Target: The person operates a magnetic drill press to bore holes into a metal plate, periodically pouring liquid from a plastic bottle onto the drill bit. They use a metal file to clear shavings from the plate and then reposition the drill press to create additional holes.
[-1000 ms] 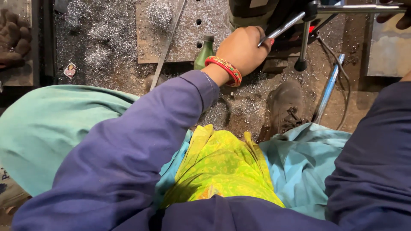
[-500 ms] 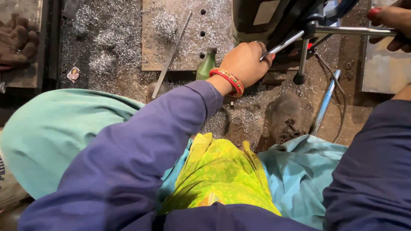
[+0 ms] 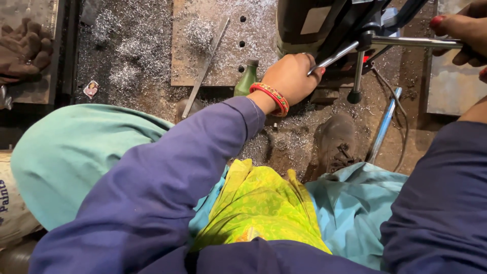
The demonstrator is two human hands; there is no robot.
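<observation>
Gripping lever [image 3: 332,57] left hand [image 3: 291,78] | green bottle [image 3: 246,78] beside | shavings [image 3: 127,48] around

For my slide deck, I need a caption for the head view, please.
Left hand and right hand grip the drill press handles above a drilled metal plate strewn with shavings.

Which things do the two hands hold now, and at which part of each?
The left hand grips a metal lever rod at its lower end. The right hand holds another lever rod at its outer end.
</observation>
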